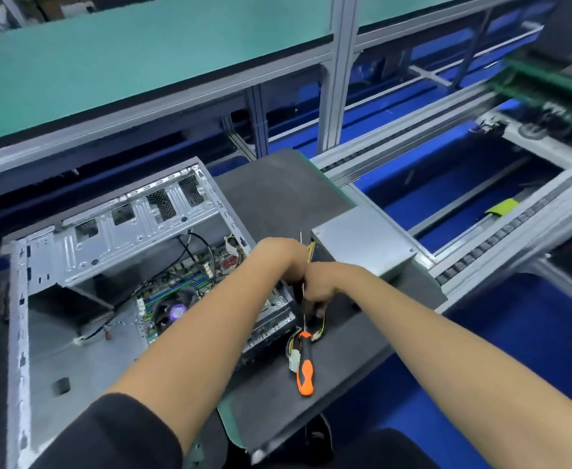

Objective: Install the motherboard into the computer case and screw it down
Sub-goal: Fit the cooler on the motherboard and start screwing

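Head view: motherboard (pixel 179 296) already sits inside the computer case (pixel 74 252), flat on the case floor toward the case's right end, fan (pixel 173 313) up. So placement looks done; my read is you're in the screw-down step, or just prepping for it.

Both your hands meet just off the case's right edge. Left hand (pixel 282 255) is bent down at the wrist, fingers hidden, so I can't tell whether it's closed on anything. Right hand (pixel 318 289) has its fingers curled down around what looks like the yellow-black cable bundle (pixel 315 319); a thin dark shaft (pixel 300 243) also sticks up between your hands. Can't tell which hand holds it, if either.

Next move, as I judge it: clear those cables away from the case's right edge, take a driver, line the tip up on a board mounting hole. Screws aren't visible anywhere, too small or hidden.

Count:
- 1 case, side open, lying on the grey mat (pixel 277 187)
- 1 motherboard, inside the case
- 1 orange-black screwdriver (pixel 304 367), lying loose on the mat just right of the case, nobody holding it
- 1 power supply box (pixel 362 245), on the mat right of the case, beyond your hands
- 1 white plug (pixel 294 362) touching the screwdriver handle
- 2 hands
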A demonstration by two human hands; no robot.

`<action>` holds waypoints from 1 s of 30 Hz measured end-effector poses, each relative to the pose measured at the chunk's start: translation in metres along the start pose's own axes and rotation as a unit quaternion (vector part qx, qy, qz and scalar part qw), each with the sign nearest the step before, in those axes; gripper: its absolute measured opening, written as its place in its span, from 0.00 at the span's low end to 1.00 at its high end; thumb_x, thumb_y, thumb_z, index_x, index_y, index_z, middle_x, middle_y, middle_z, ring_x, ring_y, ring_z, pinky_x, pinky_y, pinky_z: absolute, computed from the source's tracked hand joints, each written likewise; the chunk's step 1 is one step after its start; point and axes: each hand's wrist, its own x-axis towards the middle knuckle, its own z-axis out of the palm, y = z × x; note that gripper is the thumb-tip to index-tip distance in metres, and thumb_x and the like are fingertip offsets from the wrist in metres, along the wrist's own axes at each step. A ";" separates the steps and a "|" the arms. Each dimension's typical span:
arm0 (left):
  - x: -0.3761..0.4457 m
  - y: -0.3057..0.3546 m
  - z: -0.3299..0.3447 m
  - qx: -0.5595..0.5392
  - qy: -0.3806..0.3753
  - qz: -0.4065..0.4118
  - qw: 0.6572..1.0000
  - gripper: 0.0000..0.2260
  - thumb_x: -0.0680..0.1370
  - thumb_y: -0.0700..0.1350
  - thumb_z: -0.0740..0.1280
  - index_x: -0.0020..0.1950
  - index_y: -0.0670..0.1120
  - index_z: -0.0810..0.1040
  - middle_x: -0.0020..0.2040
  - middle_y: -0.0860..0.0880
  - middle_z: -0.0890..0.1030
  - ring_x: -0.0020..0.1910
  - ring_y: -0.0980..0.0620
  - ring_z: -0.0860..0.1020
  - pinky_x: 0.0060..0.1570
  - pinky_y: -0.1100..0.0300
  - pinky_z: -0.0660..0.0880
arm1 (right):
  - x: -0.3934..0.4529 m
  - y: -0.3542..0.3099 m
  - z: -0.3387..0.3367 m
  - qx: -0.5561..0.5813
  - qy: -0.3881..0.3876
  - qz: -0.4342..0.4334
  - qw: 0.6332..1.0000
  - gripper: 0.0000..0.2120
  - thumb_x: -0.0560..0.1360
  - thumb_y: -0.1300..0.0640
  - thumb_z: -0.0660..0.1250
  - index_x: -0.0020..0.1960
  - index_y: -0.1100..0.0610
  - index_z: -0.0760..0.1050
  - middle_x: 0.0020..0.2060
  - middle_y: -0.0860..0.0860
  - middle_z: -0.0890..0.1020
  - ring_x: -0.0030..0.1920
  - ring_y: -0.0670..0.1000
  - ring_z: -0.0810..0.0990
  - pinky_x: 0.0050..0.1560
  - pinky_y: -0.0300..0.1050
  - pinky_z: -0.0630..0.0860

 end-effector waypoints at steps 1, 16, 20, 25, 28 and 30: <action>0.001 0.003 0.001 0.004 -0.012 0.000 1.000 0.03 0.74 0.39 0.62 0.44 0.44 0.75 0.39 0.47 0.74 0.35 0.47 0.74 0.38 0.56 0.72 | 0.001 0.001 0.007 0.002 -0.004 -0.011 1.000 0.08 0.71 0.61 0.71 0.36 0.56 0.73 0.27 0.49 0.80 0.28 0.47 0.80 0.28 0.37 0.77; 0.008 0.030 0.011 0.008 -0.046 -0.065 0.997 0.09 0.76 0.41 0.63 0.55 0.42 0.76 0.46 0.47 0.72 0.48 0.44 0.75 0.45 0.53 0.72 | 0.015 0.015 0.051 -0.288 0.106 -0.138 0.942 0.14 0.77 0.59 0.61 0.61 0.60 0.75 0.55 0.57 0.80 0.53 0.59 0.78 0.39 0.47 0.71; 0.006 0.031 0.010 -0.003 -0.028 -0.062 0.998 0.01 0.75 0.41 0.63 0.44 0.44 0.72 0.39 0.48 0.71 0.47 0.45 0.76 0.44 0.54 0.72 | 0.010 0.019 0.050 -0.286 0.120 -0.166 0.936 0.12 0.77 0.65 0.58 0.57 0.64 0.76 0.54 0.60 0.80 0.53 0.60 0.77 0.37 0.45 0.66; 0.002 0.029 0.003 -0.018 0.010 -0.062 0.998 0.07 0.73 0.39 0.63 0.36 0.41 0.68 0.37 0.45 0.72 0.37 0.46 0.75 0.41 0.53 0.74 | -0.006 0.020 0.036 -0.198 0.114 -0.184 0.956 0.14 0.75 0.66 0.60 0.59 0.63 0.75 0.56 0.60 0.78 0.54 0.59 0.76 0.43 0.43 0.65; -0.003 0.027 -0.006 -0.056 0.061 -0.062 0.995 0.05 0.68 0.37 0.65 0.34 0.42 0.71 0.39 0.42 0.76 0.32 0.51 0.75 0.34 0.56 0.74 | -0.020 0.020 0.022 -0.111 0.116 -0.190 0.969 0.14 0.73 0.66 0.62 0.59 0.62 0.73 0.53 0.60 0.78 0.50 0.58 0.76 0.49 0.49 0.74; -0.004 0.022 -0.013 -0.122 0.123 -0.065 0.983 0.05 0.69 0.38 0.63 0.42 0.42 0.78 0.46 0.42 0.80 0.38 0.45 0.77 0.37 0.55 0.75 | -0.028 0.018 0.008 -0.088 0.124 -0.193 0.969 0.19 0.72 0.66 0.62 0.63 0.60 0.71 0.53 0.59 0.77 0.50 0.59 0.75 0.49 0.51 0.74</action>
